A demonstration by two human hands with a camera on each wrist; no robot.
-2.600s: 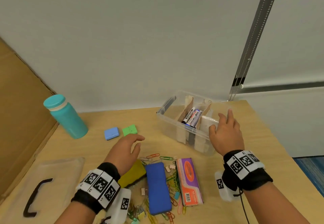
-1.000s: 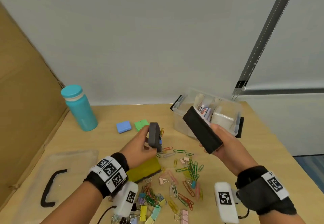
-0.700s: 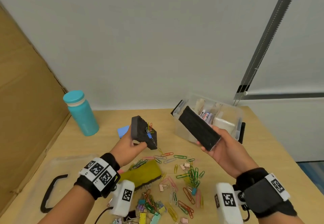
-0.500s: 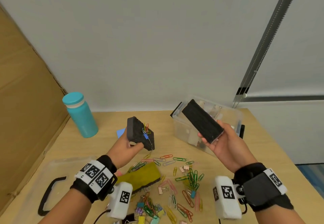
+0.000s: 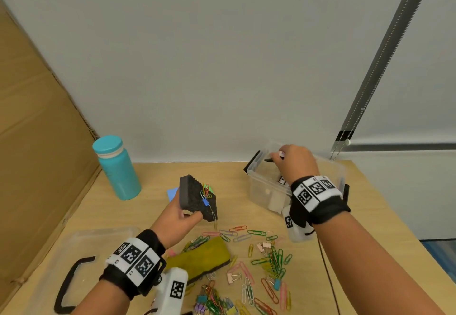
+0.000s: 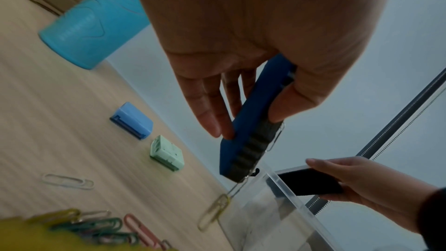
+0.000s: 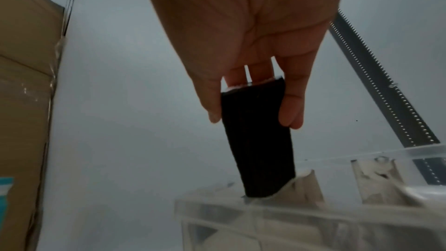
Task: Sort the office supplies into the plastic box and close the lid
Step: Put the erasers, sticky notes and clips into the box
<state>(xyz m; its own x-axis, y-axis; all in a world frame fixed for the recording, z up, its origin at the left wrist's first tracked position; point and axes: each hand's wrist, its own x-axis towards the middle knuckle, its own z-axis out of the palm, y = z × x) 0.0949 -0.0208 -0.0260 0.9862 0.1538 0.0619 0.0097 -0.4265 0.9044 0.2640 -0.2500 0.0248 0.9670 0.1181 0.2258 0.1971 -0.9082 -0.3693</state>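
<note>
Gripping ridged felt eraser (image 5: 197,198), clear plastic box (image 5: 261,186), scattered wire clips (image 5: 269,260)

Place: an office or plain workroom.
Bench: light wood bench (image 5: 153,174), strewn with coloured paper clips (image 5: 271,260).
Walls: bare pale wall (image 5: 197,67); window-blind bead chain (image 5: 355,114).
Other: cardboard sheet (image 5: 32,142) leaning at left; teal water bottle (image 5: 116,166).

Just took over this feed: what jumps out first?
The left hand holds up a blue-backed eraser above the table, paper clips clinging to its black felt. The right hand lowers a second eraser into the clear plastic box at the table's far right.
</note>
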